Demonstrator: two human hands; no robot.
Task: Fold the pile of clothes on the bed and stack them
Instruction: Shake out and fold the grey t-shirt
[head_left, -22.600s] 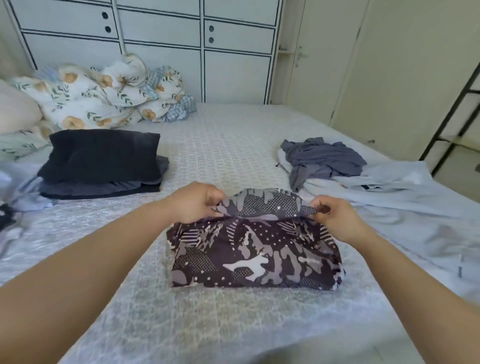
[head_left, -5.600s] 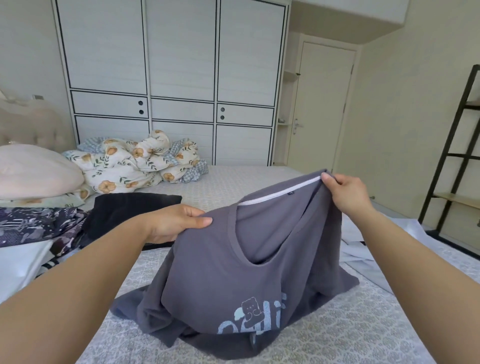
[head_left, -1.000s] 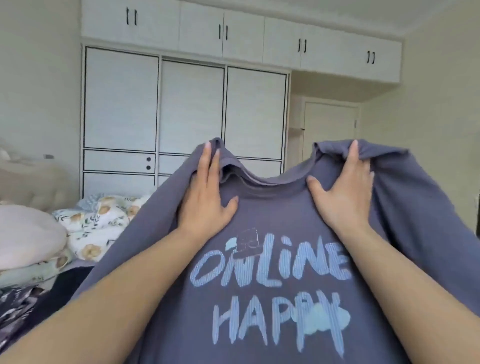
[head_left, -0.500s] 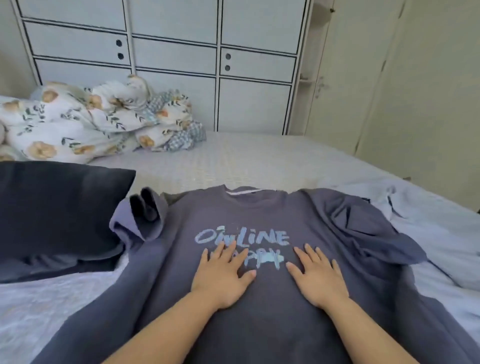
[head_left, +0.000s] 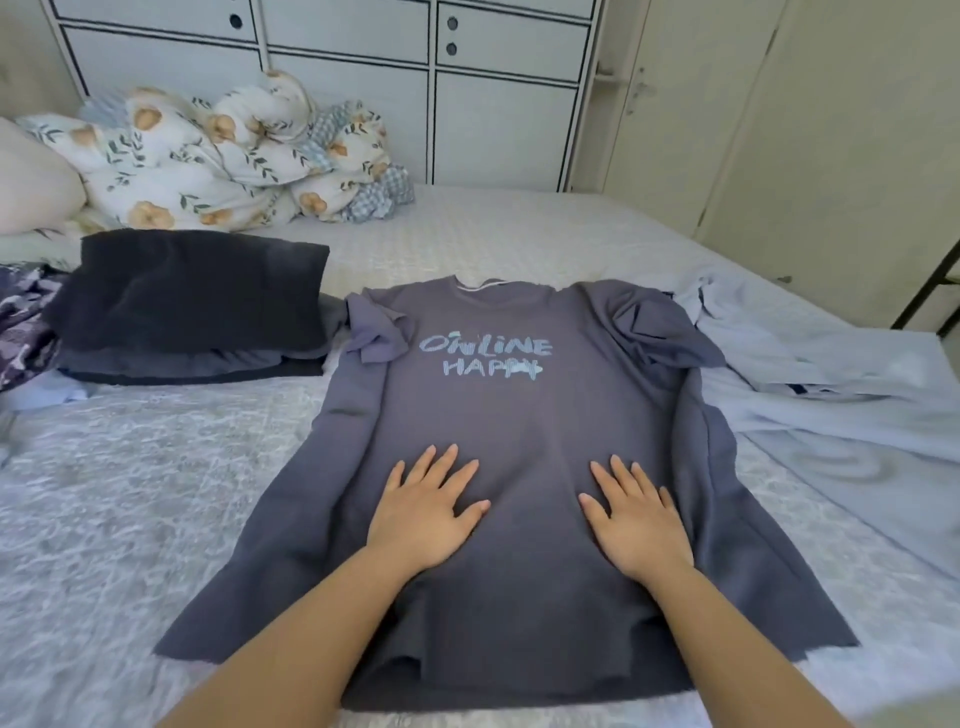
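A grey T-shirt (head_left: 519, 405) with light blue "ONLINE HAPPY" lettering lies spread face up on the bed (head_left: 114, 493), collar away from me. Both its sleeves are crumpled inward near the shoulders. My left hand (head_left: 423, 512) and my right hand (head_left: 636, 517) press flat on its lower middle, fingers straight and spread. A stack of folded dark clothes (head_left: 192, 306) sits to the left, touching the shirt's left sleeve. A light blue unfolded garment (head_left: 821, 395) lies to the right, partly under the shirt's edge.
A patterned dark garment (head_left: 23, 322) lies at the far left edge. A floral duvet (head_left: 223, 161) and a pillow (head_left: 31, 176) are heaped at the bed's far left. White cupboards (head_left: 426, 78) stand behind the bed, a door (head_left: 675, 104) at right.
The shirt, held up a second ago, now lies on the bed. Both hands have slid down it from the lettering toward me, flattening the cloth.
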